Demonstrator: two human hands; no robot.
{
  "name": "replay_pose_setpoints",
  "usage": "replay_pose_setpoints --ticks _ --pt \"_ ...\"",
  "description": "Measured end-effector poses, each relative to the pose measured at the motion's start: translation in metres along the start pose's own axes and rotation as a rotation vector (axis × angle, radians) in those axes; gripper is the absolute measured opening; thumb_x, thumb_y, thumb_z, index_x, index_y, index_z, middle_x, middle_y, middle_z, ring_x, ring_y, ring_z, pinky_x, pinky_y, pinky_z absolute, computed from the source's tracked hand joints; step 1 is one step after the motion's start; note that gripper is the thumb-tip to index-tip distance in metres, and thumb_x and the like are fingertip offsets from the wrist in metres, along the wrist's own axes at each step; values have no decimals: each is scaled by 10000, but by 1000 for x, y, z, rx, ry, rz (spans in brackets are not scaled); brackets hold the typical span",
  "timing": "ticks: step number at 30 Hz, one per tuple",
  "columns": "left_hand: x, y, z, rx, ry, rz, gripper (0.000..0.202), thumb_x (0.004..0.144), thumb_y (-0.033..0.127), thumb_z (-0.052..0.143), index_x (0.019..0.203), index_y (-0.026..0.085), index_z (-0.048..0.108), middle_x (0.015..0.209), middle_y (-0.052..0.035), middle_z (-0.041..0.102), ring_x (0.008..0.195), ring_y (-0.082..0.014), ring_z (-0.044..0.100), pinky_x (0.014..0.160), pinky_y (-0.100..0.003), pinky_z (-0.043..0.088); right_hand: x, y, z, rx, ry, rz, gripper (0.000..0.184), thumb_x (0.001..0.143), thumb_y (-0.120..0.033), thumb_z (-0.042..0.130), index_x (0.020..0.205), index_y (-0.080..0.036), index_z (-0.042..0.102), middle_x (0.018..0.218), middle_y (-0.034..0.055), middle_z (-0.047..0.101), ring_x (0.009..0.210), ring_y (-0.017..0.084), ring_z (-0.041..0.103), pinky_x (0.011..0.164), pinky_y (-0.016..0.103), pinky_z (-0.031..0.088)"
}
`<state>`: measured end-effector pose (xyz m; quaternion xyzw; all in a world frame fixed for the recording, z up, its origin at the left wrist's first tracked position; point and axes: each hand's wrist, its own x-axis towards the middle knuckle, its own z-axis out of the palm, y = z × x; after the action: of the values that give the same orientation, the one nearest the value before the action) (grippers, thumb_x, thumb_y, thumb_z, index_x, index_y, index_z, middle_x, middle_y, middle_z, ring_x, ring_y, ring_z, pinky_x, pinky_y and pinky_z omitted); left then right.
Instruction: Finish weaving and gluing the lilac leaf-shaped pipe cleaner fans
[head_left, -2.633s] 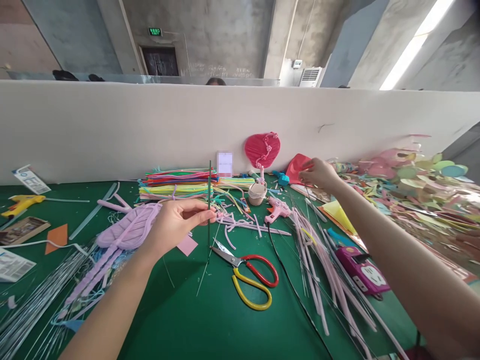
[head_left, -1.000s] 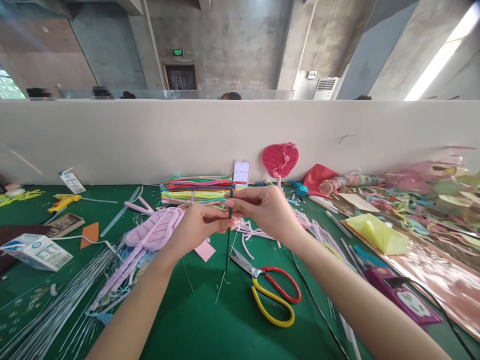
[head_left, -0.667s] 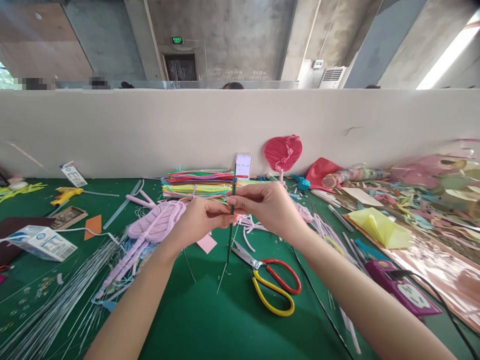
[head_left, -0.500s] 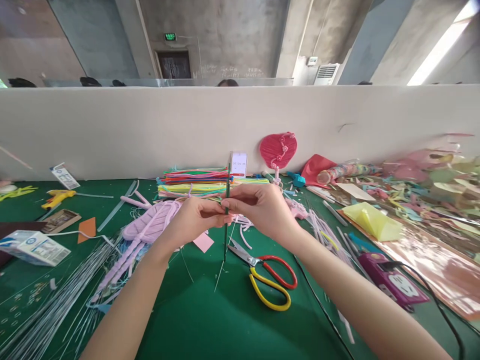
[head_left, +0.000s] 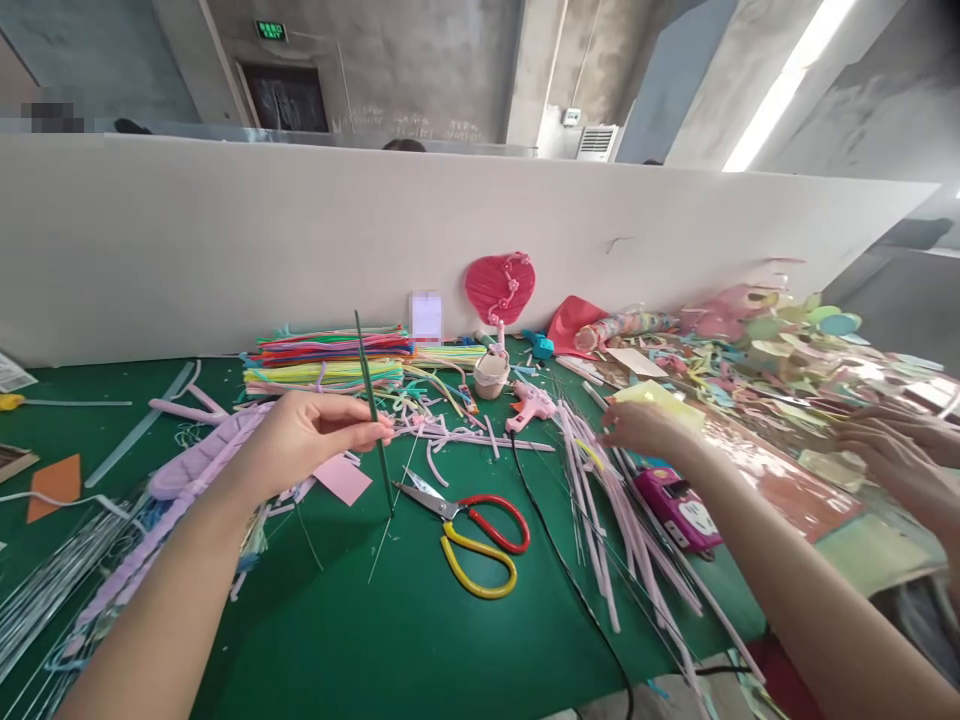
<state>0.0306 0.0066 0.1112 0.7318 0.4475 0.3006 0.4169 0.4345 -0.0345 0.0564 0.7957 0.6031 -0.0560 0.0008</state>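
My left hand (head_left: 319, 428) pinches a thin dark green stem (head_left: 366, 365) between thumb and fingertips. It stands nearly upright, its lower end close to the green tabletop. My right hand (head_left: 652, 432) is stretched out to the right, over the ends of the lilac fuzzy sticks (head_left: 600, 540) and beside a translucent yellow sheet (head_left: 660, 395). Its fingers are bent downward and slightly blurred, so whether they grip anything is unclear. Scissors (head_left: 450, 510) with one red and one yellow handle lie partly spread below the stem. A pink paper square (head_left: 343, 480) lies near my left hand.
A pink glue gun (head_left: 534, 405) trails a black cord (head_left: 544, 560). Bundled coloured fuzzy sticks (head_left: 330, 360) lie at the back, near a cup (head_left: 491, 375). A purple power socket (head_left: 679, 510) sits right. Another person's hands (head_left: 892, 450) are at the far right, by scattered paper pieces.
My right hand has left the green stem and moved right, to the lilac sticks. The left hand still holds the stem. The view has turned right, bringing another person's hands into sight.
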Motion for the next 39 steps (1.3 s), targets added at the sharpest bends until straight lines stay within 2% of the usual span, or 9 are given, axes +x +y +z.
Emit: replay_pose_setpoints --ticks 4,9,12,19,25,30,34,36,39 --pt "1 -1 1 35 -3 -2 223 696 416 758 759 203 766 774 -36 763 755 -204 697 752 -298 574 -4 12 34 0 -128 -65 493 551 -353 826 986 -179 674 871 75 716 789 258 681 621 278 472" --pt "1 -3 1 27 21 -18 223 698 383 762 789 179 758 797 -45 763 768 -205 695 771 -317 571 -6 10 49 -20 -69 -54 369 785 -218 595 1146 -140 590 974 120 706 888 263 666 685 284 435" --pt "-1 -3 2 -9 34 -32 216 691 371 768 772 172 753 805 -41 765 789 -202 695 804 -325 568 -1 15 51 -37 -26 -23 389 817 -188 528 1197 -108 546 975 156 703 890 283 659 678 301 418" --pt "-1 1 5 -40 37 -22 168 674 336 770 734 181 753 765 -18 761 751 -177 691 789 -304 568 -1 20 45 -57 7 18 423 822 -191 500 1236 -103 492 953 137 693 851 265 655 658 295 405" --pt "0 7 6 -3 29 -17 164 660 346 764 704 188 756 746 -24 759 739 -186 693 744 -284 567 -4 12 47 -62 -101 8 472 718 -200 637 1165 -80 545 873 146 692 812 293 656 598 291 386" --pt "-3 8 7 -22 20 -7 146 672 329 761 711 188 753 756 -23 760 747 -186 694 752 -297 571 -8 1 46 3 -115 -32 481 759 -228 606 1216 -120 503 834 76 691 787 239 654 606 260 406" --pt "-3 8 9 -40 25 -7 149 665 323 759 719 184 754 742 -24 760 738 -188 697 733 -296 581 -17 -7 40 -7 -41 -64 521 770 -243 620 1267 -143 499 1010 134 653 942 290 611 735 315 424" --pt "-2 8 9 -35 19 1 163 666 335 759 723 183 755 748 -28 760 742 -192 700 733 -297 584 -25 -11 38 -15 -15 -130 387 787 -261 615 1165 -178 602 1106 148 616 1043 307 556 833 357 404" --pt "-1 6 9 -47 11 2 178 656 357 769 722 193 757 757 -34 761 743 -196 704 741 -299 586 -37 -15 42 -15 -74 -254 117 769 -287 658 828 -218 733 968 108 661 1054 293 536 892 367 378"
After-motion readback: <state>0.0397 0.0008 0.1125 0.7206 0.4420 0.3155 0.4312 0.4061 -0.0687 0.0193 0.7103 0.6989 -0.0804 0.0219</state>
